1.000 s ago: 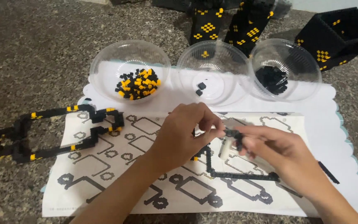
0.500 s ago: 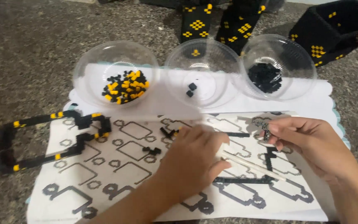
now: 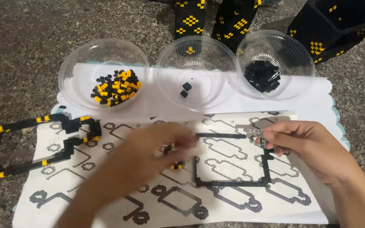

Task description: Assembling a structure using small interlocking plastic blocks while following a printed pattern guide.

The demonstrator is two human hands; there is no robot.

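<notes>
My right hand (image 3: pixel 313 145) pinches a small grey and black brick piece (image 3: pixel 256 133) at the right end of a thin black brick strip (image 3: pixel 220 135). That strip belongs to an open black brick outline (image 3: pixel 229 183) lying on a printed pattern sheet (image 3: pixel 106 192). My left hand (image 3: pixel 161 143) is blurred with motion and hovers over the sheet's middle. Small black and yellow bricks (image 3: pixel 175 165) lie just below its fingertips. Whether the fingers grip anything is unclear.
Three clear bowls stand behind the sheet: the left bowl (image 3: pixel 70 69) holds black and yellow bricks, the middle bowl (image 3: pixel 208 50) two black bricks, the right bowl (image 3: pixel 294 52) black bricks. A black-yellow brick frame (image 3: pixel 30 147) lies left. Black patterned brick boxes (image 3: pixel 339 25) stand behind.
My left hand has swept from the strip's right part leftward and down to the sheet's middle. My right hand keeps its pinch on the small piece at the right.
</notes>
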